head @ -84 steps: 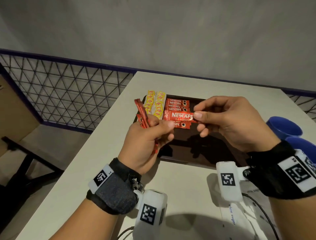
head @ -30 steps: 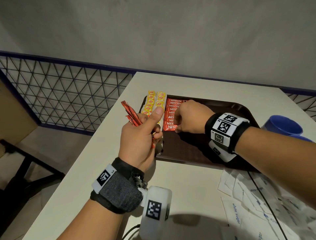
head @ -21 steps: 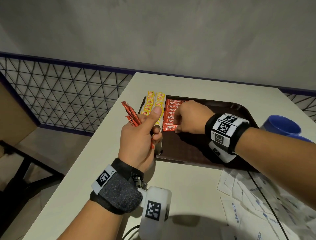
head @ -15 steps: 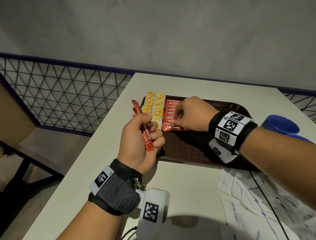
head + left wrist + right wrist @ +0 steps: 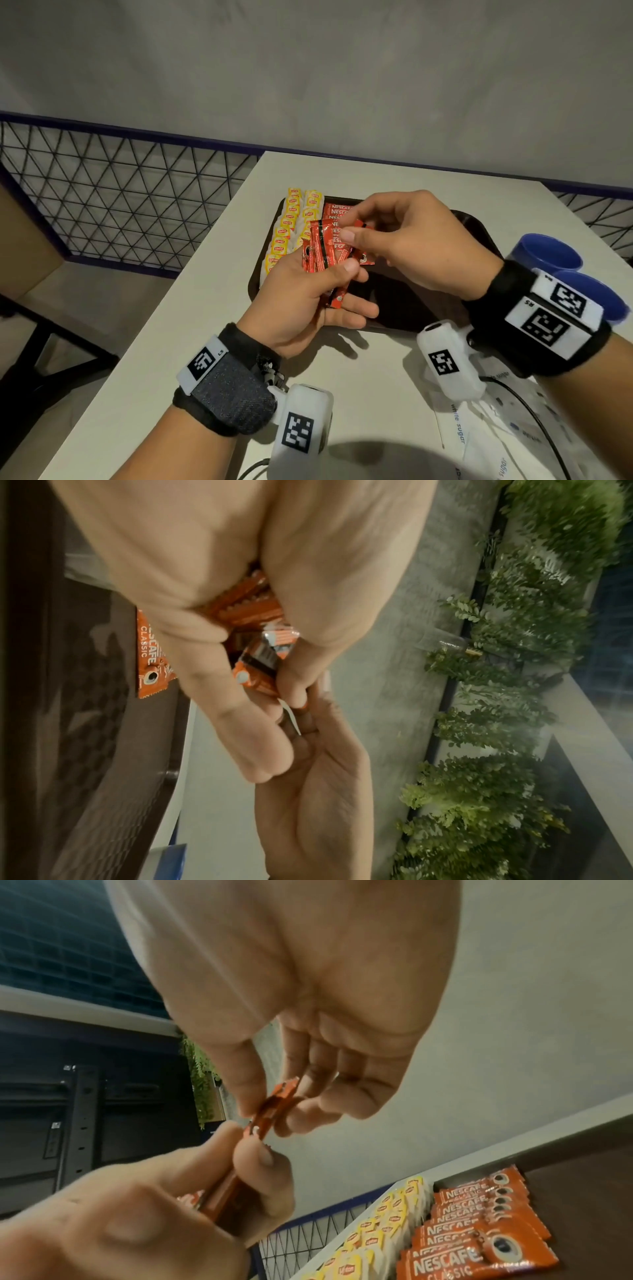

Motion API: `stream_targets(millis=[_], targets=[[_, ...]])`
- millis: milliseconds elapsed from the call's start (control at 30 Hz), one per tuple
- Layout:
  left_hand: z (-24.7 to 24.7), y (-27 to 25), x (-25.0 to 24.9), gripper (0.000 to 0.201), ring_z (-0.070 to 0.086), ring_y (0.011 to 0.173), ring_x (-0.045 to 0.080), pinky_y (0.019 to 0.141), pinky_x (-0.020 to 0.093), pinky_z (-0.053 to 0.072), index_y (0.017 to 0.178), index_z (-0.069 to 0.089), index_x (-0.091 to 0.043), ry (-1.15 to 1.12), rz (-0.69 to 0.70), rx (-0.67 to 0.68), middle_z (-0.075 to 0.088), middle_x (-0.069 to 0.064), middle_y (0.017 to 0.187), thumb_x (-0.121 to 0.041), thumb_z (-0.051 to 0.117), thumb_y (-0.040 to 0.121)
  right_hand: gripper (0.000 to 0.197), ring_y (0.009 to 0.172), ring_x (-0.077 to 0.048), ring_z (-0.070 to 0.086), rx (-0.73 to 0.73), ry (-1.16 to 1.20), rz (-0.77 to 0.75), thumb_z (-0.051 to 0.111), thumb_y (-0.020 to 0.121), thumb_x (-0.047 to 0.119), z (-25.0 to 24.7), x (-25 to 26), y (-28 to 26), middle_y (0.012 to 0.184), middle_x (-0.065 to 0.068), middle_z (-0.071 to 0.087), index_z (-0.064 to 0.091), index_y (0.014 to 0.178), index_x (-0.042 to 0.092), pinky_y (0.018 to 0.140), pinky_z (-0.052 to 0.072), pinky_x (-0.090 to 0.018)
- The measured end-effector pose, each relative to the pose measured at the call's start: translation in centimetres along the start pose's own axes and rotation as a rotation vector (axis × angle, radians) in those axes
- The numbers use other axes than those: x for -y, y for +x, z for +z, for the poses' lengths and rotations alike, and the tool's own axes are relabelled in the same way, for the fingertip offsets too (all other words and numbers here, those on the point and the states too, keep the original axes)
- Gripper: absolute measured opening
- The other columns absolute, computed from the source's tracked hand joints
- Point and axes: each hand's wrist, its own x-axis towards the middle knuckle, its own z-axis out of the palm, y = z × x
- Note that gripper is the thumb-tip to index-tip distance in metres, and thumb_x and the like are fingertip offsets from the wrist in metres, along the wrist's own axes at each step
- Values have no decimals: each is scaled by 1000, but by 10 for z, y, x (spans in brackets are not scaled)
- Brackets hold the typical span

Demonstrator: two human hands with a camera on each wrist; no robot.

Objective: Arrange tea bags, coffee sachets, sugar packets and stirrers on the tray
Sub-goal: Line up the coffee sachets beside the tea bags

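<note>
Several red coffee sachets point(image 5: 320, 248) fanned in left hand point(image 5: 305, 301), thumb clamping them against curled fingers, likely as supply held above brown tray point(image 5: 479, 226); right hand point(image 5: 411, 243) pinching one sachet point(image 5: 361, 255) between thumb and forefinger, other fingers loosely curled, apparently drawing it out for row of laid sachets point(image 5: 479, 1229) beside yellow tea bags point(image 5: 291, 226); sugar packets point(image 5: 479, 428) on table, off tray.

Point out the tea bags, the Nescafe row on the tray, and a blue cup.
tea bags point(image 5: 287, 224): head view, a yellow tag in the left column.
Nescafe row point(image 5: 472, 1229): right wrist view, a red wrapper.
blue cup point(image 5: 544, 251): head view, inner wall.
</note>
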Motion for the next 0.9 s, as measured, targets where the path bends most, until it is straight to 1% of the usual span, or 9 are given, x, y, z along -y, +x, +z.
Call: stream_targets(millis=[67, 133, 233, 367, 433, 500, 633, 800, 900], targets=[[1, 0, 1, 31, 74, 61, 30, 45, 27, 57, 112, 66, -5, 12, -1, -5, 71, 12, 88, -24, 67, 88, 9, 58, -3, 64, 13, 67, 7, 80, 89, 14, -3, -2, -3, 71, 2, 73, 78, 96, 8, 55, 50, -14], [2, 1, 0, 41, 74, 61, 30, 45, 27, 57, 116, 68, -7, -5, 6, -43, 72, 13, 89, -38, 64, 89, 10, 55, -10, 64, -5, 175, 7, 79, 88, 6, -10, -2, -6, 65, -2, 72, 76, 95, 1, 51, 52, -18], [-2, 6, -2, 52, 71, 58, 27, 45, 28, 55, 121, 67, -7, -57, 26, -145, 72, 15, 86, -51, 57, 95, 18, 68, -23, 72, -62, 230, -49, 82, 81, 7, -24, -4, -9, 77, -10, 77, 76, 95, -1, 66, 61, -25], [-3, 7, -3, 28, 60, 58, 23, 46, 24, 48, 110, 68, -7, -158, 88, -193, 66, 12, 78, -32, 60, 101, 23, 96, -22, 77, -24, 206, -61, 85, 74, 12, -32, -7, -18, 95, -10, 80, 78, 94, 1, 87, 63, -32], [-4, 7, -1, 9, 61, 61, 22, 50, 24, 50, 96, 66, -5, -146, 121, -201, 64, 12, 78, -12, 61, 100, 16, 99, -19, 76, -3, 175, -62, 83, 78, 4, -28, -9, -22, 94, -7, 80, 77, 92, 1, 86, 63, -29], [-5, 8, 1, 10, 63, 63, 21, 53, 24, 52, 91, 64, -3, -119, 153, -216, 64, 13, 79, -3, 59, 99, 13, 98, -13, 75, -5, 135, -69, 82, 80, 1, -24, -11, -25, 91, -4, 79, 75, 91, 2, 81, 62, -24], [-5, 9, 2, 9, 61, 60, 21, 53, 26, 50, 95, 61, -5, -111, 192, -254, 63, 11, 76, -5, 55, 103, 25, 98, -17, 73, -23, 128, -96, 83, 79, -6, -22, -13, -24, 95, -7, 76, 73, 98, 8, 83, 62, -23], [-10, 12, 2, 17, 43, 51, 17, 41, 23, 30, 117, 55, -14, -191, 186, -295, 45, 6, 64, -4, 48, 105, 39, 98, -25, 74, 17, 172, -43, 84, 77, -5, -27, -13, -21, 103, -6, 78, 73, 110, 11, 84, 63, -28], [-8, 10, 1, 12, 26, 49, 9, 39, 20, 20, 95, 66, -18, -169, 141, -193, 33, -2, 59, -26, 60, 101, 34, 102, -19, 75, 26, 170, -18, 82, 79, -4, -27, -11, -22, 99, -4, 79, 74, 109, 10, 78, 62, -22]])
